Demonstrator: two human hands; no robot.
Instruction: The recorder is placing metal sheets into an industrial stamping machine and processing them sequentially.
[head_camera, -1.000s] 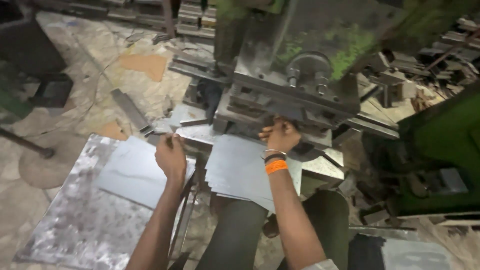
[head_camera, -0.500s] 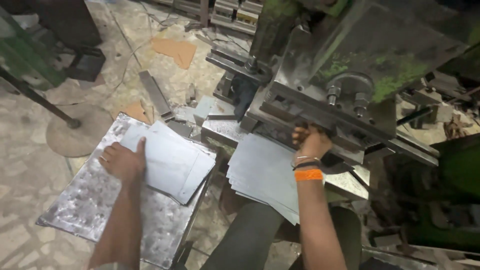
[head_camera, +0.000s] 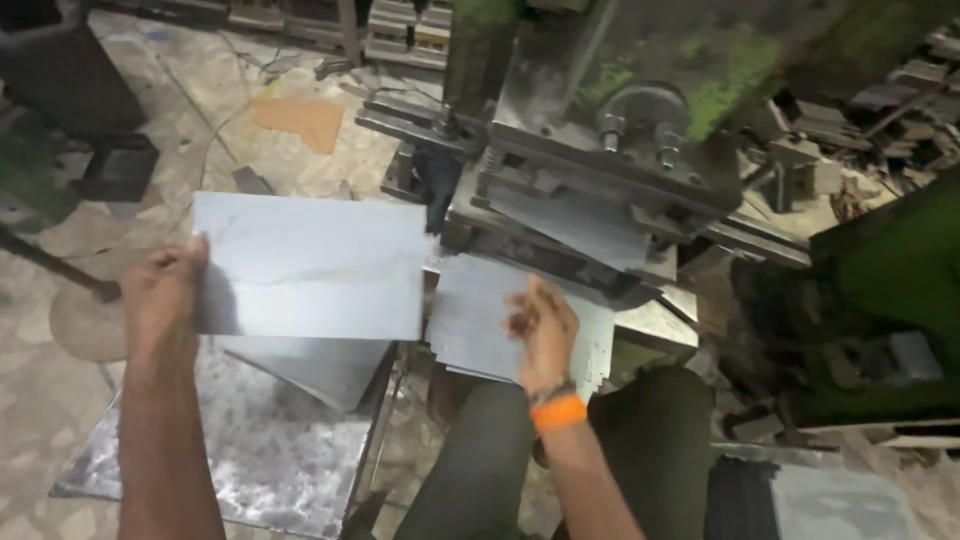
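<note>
- The left hand (head_camera: 165, 300) has its grip closed on the left edge of a flat, grey, rectangular metal sheet (head_camera: 310, 265), thumb on top, holding it level in the air.
- That sheet hangs above the floor to the left of the press, its right edge just beside the stack in front of the machine.
- The right hand (head_camera: 543, 330) rests on a stack of metal sheets (head_camera: 480, 315), fingers spread and loose, so its grip is open and closed on nothing; an orange wristband (head_camera: 558, 412) sits on that wrist.
- The stack lies on the ledge at the foot of the press (head_camera: 620, 150), a heavy grey and green machine with bolts on its upper block; another sheet lies slanted in the gap under that block.
- Below the held sheet, a second pile of sheets (head_camera: 320, 365) lies on a large mottled metal plate (head_camera: 240, 460) on the floor.
- The person's knees, in dark trousers, show at the bottom of the view, between the plate and the machine.
</note>
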